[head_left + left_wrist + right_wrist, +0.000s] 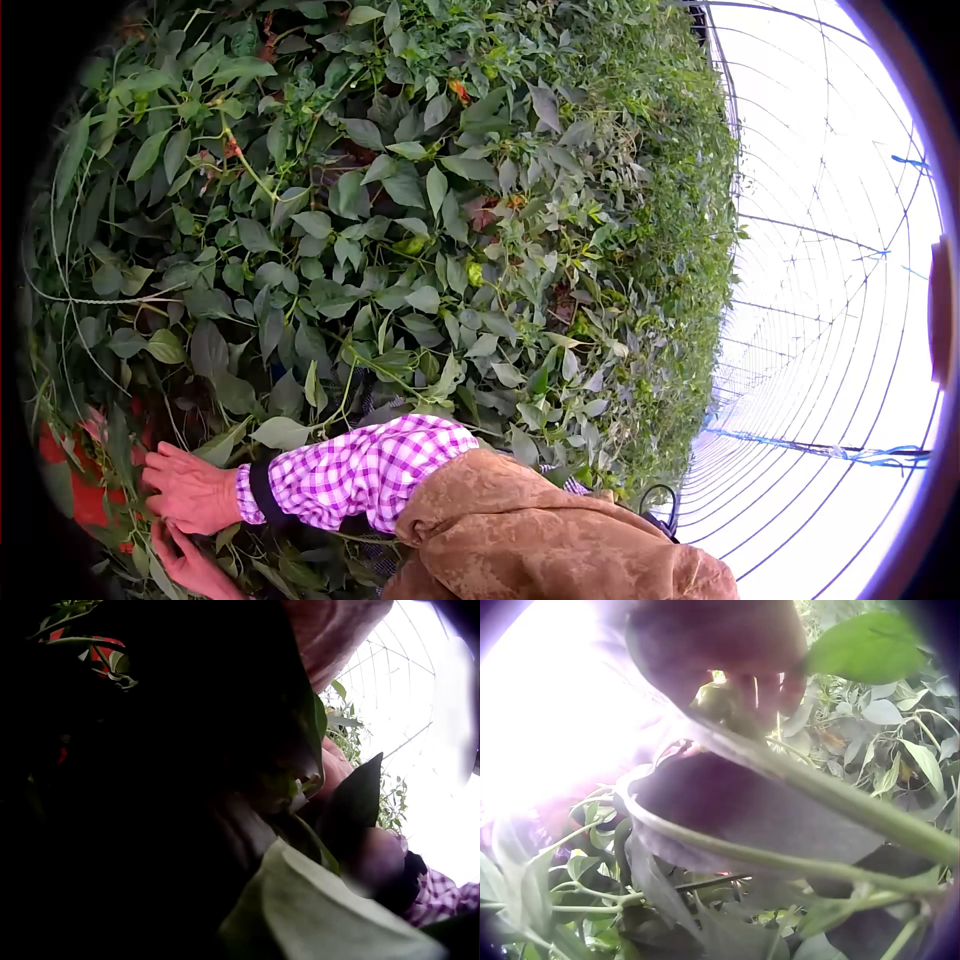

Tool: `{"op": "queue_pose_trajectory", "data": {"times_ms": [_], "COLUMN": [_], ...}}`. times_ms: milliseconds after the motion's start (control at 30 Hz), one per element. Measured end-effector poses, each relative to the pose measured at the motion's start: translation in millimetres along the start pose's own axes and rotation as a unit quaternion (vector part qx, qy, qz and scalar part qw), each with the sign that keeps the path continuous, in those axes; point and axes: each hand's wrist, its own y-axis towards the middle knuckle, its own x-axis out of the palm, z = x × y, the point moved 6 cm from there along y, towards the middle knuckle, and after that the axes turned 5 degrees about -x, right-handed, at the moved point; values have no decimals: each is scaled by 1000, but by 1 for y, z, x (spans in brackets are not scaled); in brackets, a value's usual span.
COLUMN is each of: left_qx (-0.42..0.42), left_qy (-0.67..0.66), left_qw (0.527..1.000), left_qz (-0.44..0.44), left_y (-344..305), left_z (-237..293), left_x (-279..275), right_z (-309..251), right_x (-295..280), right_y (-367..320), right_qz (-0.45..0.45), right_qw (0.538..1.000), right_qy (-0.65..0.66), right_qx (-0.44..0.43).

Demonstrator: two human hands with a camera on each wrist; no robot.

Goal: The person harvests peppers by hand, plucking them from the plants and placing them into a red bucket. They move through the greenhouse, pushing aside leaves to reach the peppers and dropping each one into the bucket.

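Note:
In the head view, my left hand (pixel 195 490) reaches low into pepper-like foliage, its fingers bent and their tips hidden among leaves. Just below it is my right hand (pixel 190 568), close against the left one's thumb side. In the right wrist view the fingers of my right hand (pixel 727 645) curl about a pale green rounded thing (pixel 716 701), perhaps a small pepper. A thick green stem (pixel 832 791) crosses in front. The left wrist view is mostly dark; a big pale leaf (pixel 322 907) fills its lower part. I cannot tell what the left fingers hold.
Dense green plants (pixel 400 190) spread along the row. Red patches (pixel 92 505) show behind leaves near the hands. Thin pale strings (pixel 95 300) run through the foliage at left. A wire-framed greenhouse cover (pixel 820 230) rises beyond. A checked sleeve (pixel 345 470) brushes the leaves.

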Motion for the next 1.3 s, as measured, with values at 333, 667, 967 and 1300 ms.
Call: {"op": "queue_pose_trajectory", "data": {"times_ms": [333,667,967,1300], "left_qx": [-18,28,56,29], "left_qy": [-36,11,48,37], "left_qw": [999,998,997,999], "left_qz": [-18,-56,-8,-21], "left_y": [10,-7,-29,-41], "left_z": [-10,40,69,49], "left_x": [1,15,-11,-15], "right_z": [2,21,149,234], "right_x": [9,-3,-97,-35], "right_y": [-5,-2,-4,-14], "right_qz": [6,-138,-46,-296], "right_qw": [998,983,956,918], "right_qy": [-50,-88,-167,-6], "right_qx": [24,84,236,263]}}
